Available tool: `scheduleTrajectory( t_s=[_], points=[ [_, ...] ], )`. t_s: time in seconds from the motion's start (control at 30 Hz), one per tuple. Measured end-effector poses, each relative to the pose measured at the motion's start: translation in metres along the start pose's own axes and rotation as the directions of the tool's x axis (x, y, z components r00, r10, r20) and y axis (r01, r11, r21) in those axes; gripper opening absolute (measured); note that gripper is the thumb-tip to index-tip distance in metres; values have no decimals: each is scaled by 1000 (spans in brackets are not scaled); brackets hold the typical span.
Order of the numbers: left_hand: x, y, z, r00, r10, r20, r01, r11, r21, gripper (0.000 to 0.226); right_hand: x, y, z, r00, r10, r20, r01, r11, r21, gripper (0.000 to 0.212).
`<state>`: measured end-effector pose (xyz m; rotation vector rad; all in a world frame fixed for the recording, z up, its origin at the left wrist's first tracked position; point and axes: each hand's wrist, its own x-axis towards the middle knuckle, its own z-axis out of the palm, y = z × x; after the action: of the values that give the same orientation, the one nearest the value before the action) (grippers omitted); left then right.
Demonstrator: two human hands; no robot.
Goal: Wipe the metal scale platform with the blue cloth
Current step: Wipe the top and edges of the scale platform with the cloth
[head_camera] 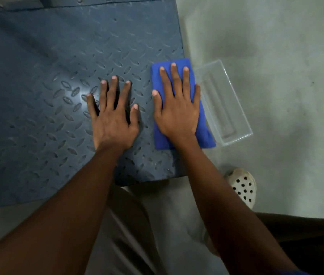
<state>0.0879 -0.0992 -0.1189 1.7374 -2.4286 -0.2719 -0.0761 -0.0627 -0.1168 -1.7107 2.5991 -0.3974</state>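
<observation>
The blue cloth (181, 104), folded into a soft, light pad, lies at the right edge of the metal scale platform (58, 86), partly overhanging toward a clear plastic tray (226, 104) on the floor. The right hand (177, 114) presses it flat, fingers spread, not pinching. The left hand (113, 116) rests open on the ribbed plate. A flat palm should drag it best; the raised tread may snag.

Grey concrete floor (276, 46), clear plastic tray (226, 104)

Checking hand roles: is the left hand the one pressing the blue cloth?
No. The right hand lies flat on the blue cloth, while the left hand rests bare on the metal scale platform.
</observation>
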Motion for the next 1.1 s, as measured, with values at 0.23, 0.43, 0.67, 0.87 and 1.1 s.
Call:
scheduleTrajectory(
  t_s=[0.23, 0.43, 0.67, 0.87, 1.1],
  points=[
    [3, 1, -3, 999, -38, 13, 38, 999, -29, 64, -21, -8, -10, 990, -118, 75, 114, 992, 48, 57],
    [12, 2, -1, 999, -42, 25, 42, 999, 5, 65, -76, 17, -20, 986, -134, 100, 130, 991, 40, 60],
    [49, 1, -1, 999, -8, 42, 7, 999, 43, 67, 81, -5, 11, 997, -73, 40, 73, 997, -10, 60],
    [68, -3, 5, 1000, -6, 25, 5, 999, 39, 68, 92, -16, 15, 995, 98, -17, -97, 994, 56, 60],
    [98, -11, 6, 1000, -15, 25, 14, 999, 53, 70, 121, 27, 19, 972, -225, -72, 235, 950, 207, 52]
  ],
)
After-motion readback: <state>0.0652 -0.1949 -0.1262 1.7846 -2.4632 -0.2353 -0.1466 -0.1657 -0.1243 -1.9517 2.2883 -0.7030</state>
